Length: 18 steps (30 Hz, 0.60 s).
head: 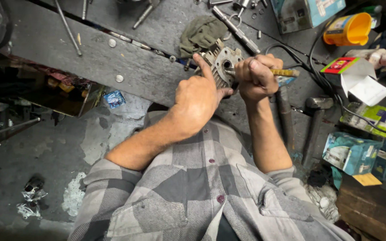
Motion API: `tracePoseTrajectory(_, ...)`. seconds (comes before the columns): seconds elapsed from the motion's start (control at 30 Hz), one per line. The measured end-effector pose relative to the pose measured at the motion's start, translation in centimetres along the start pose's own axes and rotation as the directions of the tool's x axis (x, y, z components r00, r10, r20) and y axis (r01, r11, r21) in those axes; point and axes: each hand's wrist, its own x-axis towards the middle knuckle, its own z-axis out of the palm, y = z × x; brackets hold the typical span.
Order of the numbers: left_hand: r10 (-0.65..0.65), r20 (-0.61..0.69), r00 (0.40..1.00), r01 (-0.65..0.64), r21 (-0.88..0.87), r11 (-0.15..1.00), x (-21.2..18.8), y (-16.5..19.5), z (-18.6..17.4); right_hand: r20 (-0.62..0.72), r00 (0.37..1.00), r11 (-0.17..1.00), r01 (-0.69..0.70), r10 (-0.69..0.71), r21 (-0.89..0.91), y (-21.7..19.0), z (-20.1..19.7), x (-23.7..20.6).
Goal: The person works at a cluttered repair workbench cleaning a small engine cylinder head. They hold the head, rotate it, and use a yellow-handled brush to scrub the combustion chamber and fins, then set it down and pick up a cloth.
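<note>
Left hand (197, 96) steadies finned cylinder (222, 62); right hand (255, 78) fists screwdriver (284, 72).

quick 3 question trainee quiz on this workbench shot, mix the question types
1. True or false: the right hand grips a yellow-handled tool.
2. The left hand steadies: A) the finned metal engine part B) the orange cup C) the hammer
3. Fill in: a crumpled green ___ lies behind the part.

Key: 1 true; 2 A; 3 rag
</note>
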Motion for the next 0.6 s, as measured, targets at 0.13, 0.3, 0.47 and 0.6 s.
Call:
tracePoseTrajectory(0.13, 0.014, 0.057, 0.998, -0.017, 0.065, 0.998, 0.3, 0.3, -0.6, 0.134, 0.975, 0.984, 0.177, -0.18, 0.032, 0.7, 0.0, 1.0)
tracePoseTrajectory(0.3, 0.01, 0.057, 0.998, -0.011, 0.009, 1.0, 0.9, 0.4, -1.0, 0.276, 0.937, 0.912, 0.294, -0.215, -0.287, 0.1, -0.6, 0.9)
tracePoseTrajectory(0.47, 0.076, 0.074, 0.994, -0.074, -0.027, 0.997, 1.8, 0.1, -1.8, 0.14, 0.982, 0.72, 0.191, -0.13, -0.667, -1.7, -1.2, 0.8)
tracePoseTrajectory(0.6, 0.001, 0.126, 0.992, 0.001, -0.019, 1.0, 2.9, 1.1, -1.9, 0.291, 0.952, 0.854, 0.232, -0.1, -0.465, -1.0, -1.8, 1.6)
